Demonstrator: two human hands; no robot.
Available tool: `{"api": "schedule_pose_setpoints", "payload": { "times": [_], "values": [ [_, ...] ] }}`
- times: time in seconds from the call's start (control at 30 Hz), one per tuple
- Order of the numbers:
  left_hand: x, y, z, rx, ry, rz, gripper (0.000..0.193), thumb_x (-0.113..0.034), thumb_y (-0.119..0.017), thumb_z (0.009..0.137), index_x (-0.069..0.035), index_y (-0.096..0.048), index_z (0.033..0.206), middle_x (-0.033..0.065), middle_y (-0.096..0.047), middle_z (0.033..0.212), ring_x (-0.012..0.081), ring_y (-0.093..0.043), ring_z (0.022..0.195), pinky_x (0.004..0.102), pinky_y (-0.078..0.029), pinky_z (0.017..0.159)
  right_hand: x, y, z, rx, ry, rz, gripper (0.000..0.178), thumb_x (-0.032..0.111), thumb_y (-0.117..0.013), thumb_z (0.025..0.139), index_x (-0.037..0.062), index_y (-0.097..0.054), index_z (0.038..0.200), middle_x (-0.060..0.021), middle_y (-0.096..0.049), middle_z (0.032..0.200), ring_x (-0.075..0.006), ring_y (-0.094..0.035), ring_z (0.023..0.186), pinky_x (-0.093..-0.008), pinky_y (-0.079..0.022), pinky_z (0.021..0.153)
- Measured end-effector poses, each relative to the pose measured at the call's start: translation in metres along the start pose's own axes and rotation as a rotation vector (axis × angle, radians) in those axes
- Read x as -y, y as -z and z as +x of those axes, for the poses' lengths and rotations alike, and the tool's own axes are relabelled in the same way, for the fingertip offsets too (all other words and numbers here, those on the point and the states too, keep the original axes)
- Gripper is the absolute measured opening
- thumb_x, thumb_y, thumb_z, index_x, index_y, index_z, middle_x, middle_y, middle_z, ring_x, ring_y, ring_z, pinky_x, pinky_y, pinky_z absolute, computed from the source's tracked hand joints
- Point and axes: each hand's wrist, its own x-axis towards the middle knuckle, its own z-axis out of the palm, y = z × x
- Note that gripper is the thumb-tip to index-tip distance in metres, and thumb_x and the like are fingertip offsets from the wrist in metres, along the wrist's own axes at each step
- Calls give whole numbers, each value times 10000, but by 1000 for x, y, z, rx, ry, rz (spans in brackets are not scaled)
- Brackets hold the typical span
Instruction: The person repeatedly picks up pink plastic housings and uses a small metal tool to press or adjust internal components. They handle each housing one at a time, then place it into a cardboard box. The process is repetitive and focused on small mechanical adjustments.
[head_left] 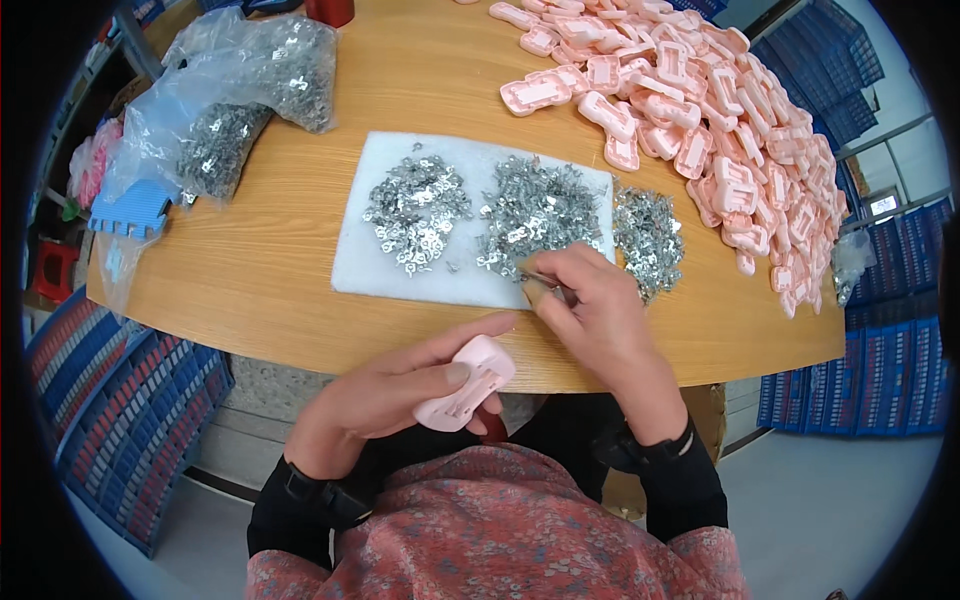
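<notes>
My left hand (pixel 375 400) is closed around a pale pink plastic casing (pixel 487 362), held over the table's near edge with its recessed, slotted side showing. The thumb presses on the casing's side. My right hand (pixel 605 315) is pinched at the near edge of the middle pile of small metal clips (pixel 540 205). A thin greyish thing shows between its fingers, too small and covered to name. Beside that pile, on the same white foam sheet (pixel 350 255), lies another heap of shiny metal clips (pixel 415 215). A third metal heap (pixel 648 240) sits right of the sheet.
A large mound of pink casings (pixel 700 110) covers the table's far right. Clear plastic bags of metal parts (pixel 225 140) lie at the far left, near a blue foam piece (pixel 130 208). Blue racks (pixel 130 420) stand on both sides of the wooden table (pixel 270 270).
</notes>
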Motion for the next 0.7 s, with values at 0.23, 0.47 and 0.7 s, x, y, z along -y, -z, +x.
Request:
{"api": "schedule_pose_setpoints", "payload": {
  "times": [0.23, 0.47, 0.7],
  "values": [
    [0, 24, -13, -62, -134, -215, 505, -128, -560, 919, -55, -403, 1393, 142, -605, 1123, 198, -639, 948, 351, -558, 796, 1, -31, 24, -57, 67, -277, 165, 102, -700, 791, 82, -684, 955, -86, -633, 869, -303, -639, 762, -383, -520, 647],
    [-8, 21, -10, -234, -172, -102, 450, -114, -544, 932, -67, -418, 1362, 116, -623, 1049, 188, -642, 916, 346, -562, 788, 8, -28, 31, 47, 72, -352, 169, 113, -700, 773, 87, -658, 935, -83, -631, 877, -297, -649, 782, -384, -527, 661],
    [-9, 21, -3, -310, -236, -127, 461, -95, -535, 934, -51, -414, 1377, 95, -622, 1017, 175, -635, 879, 332, -554, 785, 10, -21, 29, 80, 48, -288, 202, 126, -698, 772, 94, -631, 960, -83, -621, 890, -316, -647, 812, -413, -533, 677]
  ]
}}
